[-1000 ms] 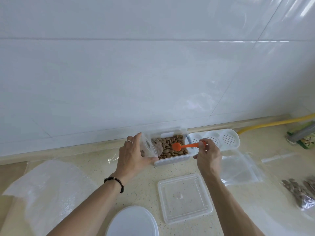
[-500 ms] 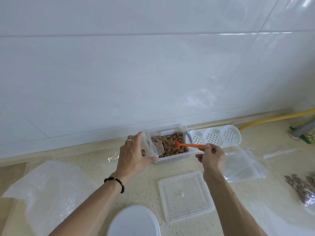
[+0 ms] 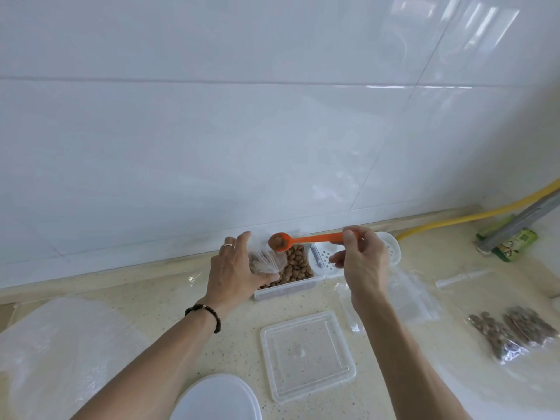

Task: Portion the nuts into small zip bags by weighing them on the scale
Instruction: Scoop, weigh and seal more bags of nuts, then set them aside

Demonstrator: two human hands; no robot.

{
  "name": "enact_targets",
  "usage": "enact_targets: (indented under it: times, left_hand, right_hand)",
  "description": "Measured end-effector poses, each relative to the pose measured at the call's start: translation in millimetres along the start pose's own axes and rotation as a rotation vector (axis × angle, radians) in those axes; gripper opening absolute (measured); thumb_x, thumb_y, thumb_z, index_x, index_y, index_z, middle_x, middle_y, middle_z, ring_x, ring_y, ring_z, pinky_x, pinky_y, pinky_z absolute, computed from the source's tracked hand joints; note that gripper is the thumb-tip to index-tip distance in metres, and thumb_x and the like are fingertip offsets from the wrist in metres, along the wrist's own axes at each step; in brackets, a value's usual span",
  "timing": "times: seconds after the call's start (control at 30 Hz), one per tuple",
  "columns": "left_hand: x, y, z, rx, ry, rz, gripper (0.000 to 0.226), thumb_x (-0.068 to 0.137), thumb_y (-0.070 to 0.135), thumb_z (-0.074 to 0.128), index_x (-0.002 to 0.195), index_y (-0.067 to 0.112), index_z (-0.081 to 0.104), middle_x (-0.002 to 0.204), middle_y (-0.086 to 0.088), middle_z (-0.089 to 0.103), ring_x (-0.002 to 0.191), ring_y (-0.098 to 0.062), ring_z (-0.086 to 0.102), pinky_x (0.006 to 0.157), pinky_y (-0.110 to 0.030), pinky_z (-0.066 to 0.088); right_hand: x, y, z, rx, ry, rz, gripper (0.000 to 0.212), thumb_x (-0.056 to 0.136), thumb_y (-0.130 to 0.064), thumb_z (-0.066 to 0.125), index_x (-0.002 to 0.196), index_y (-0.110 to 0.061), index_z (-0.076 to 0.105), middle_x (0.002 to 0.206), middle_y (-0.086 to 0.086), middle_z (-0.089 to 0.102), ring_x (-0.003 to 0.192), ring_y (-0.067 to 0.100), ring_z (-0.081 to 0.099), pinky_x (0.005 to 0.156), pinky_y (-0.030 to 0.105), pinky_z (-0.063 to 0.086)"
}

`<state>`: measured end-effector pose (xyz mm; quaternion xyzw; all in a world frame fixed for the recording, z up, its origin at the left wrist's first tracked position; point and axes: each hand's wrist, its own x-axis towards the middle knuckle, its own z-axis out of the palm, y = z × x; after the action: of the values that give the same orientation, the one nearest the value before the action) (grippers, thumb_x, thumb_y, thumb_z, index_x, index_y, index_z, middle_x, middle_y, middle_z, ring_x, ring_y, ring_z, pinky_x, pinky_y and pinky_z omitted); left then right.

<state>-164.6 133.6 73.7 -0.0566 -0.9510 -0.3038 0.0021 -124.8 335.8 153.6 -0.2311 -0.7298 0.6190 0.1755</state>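
Grip on the orange scoop (image 3: 315,238) is a pinch at the handle's end by the right hand (image 3: 360,262), the bowl heaped with nuts and held level above the nut container (image 3: 288,272) at the counter's back edge. A small zip bag (image 3: 268,262), already part filled, is held by the left hand (image 3: 235,269), fingers curled round it, its mouth just below the scoop's bowl. For a clean pour, the mouth should be kept wide and the scoop tipped slowly over the container, so strays fall back in. Filled bags (image 3: 512,331) lie near the counter's right edge. What may be the scale (image 3: 218,398) sits at the front edge.
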Motion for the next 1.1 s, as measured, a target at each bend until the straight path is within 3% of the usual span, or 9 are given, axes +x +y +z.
enact_targets:
  times: [0.13,0.4,0.53,0.63,0.77,0.9,1.1]
  left_hand:
    - [-12,13,-5,-0.077,-0.007,0.010,0.106,0.062,0.066,0.077,0.144,0.022,0.026,0.130,-0.004,0.042,0.120,-0.021,0.047,0.097,-0.039,0.040]
    - [-50,31,-25,-0.169,0.045,0.041,0.106,0.061,0.067,0.077,0.144,0.020,0.028,0.123,-0.002,0.040,0.115,-0.023,0.048,0.094,-0.039,0.039]
    - [-82,44,-31,-0.190,0.052,0.106,0.111,0.052,0.083,0.062,0.139,0.021,0.033,0.110,0.005,0.039,0.106,-0.019,0.049,0.088,-0.036,0.038]
    - [-110,49,-23,-0.188,0.060,0.189,0.099,0.056,0.071,0.073,0.133,0.021,0.038,0.100,0.009,0.044,0.101,-0.022,0.054,0.089,-0.041,0.044]
    - [-148,52,-10,-0.220,0.003,0.299,0.102,0.052,0.082,0.062,0.133,0.027,0.035,0.094,0.012,0.051,0.087,-0.018,0.060,0.085,-0.046,0.049]
    - [-180,49,-4,-0.153,-0.037,0.388,0.113,0.052,0.097,0.046,0.137,0.024,0.033,0.100,0.005,0.053,0.095,-0.020,0.057,0.082,-0.049,0.051]
    - [-211,49,-7,-0.073,-0.072,0.475,0.118,0.052,0.092,0.051,0.137,0.011,0.036,0.095,0.001,0.044,0.092,-0.031,0.058,0.080,-0.053,0.052]
  right_hand:
    - [-34,-15,-1,-0.162,-0.227,-0.231,0.013,0.097,-0.011,0.057,0.094,-0.020,0.067,0.064,0.008,0.069,0.053,0.019,0.066,0.056,0.032,0.054]
    - [-71,-41,-50,0.048,-0.095,-0.192,0.012,0.097,-0.009,0.059,0.095,-0.014,0.069,0.071,0.006,0.067,0.058,0.015,0.064,0.050,0.024,0.050]
    - [-97,-34,-83,0.200,0.126,-0.069,0.012,0.097,-0.008,0.058,0.094,-0.012,0.069,0.073,0.005,0.068,0.054,0.012,0.061,0.048,0.023,0.050]
    - [-118,-5,-111,0.269,0.241,0.068,0.011,0.098,-0.011,0.057,0.096,-0.012,0.068,0.080,0.007,0.071,0.052,0.012,0.062,0.051,0.023,0.051]
    - [-155,55,-138,0.336,0.344,0.281,0.008,0.098,-0.011,0.056,0.099,-0.010,0.063,0.089,0.014,0.070,0.052,0.012,0.066,0.052,0.021,0.053]
    - [-211,118,-145,0.410,0.471,0.510,0.010,0.098,-0.009,0.056,0.106,-0.005,0.060,0.088,0.014,0.071,0.055,0.016,0.069,0.052,0.022,0.054]
    - [-264,168,-143,0.378,0.544,0.665,0.010,0.096,-0.009,0.058,0.104,-0.004,0.060,0.088,0.014,0.073,0.063,0.021,0.070,0.060,0.029,0.055]
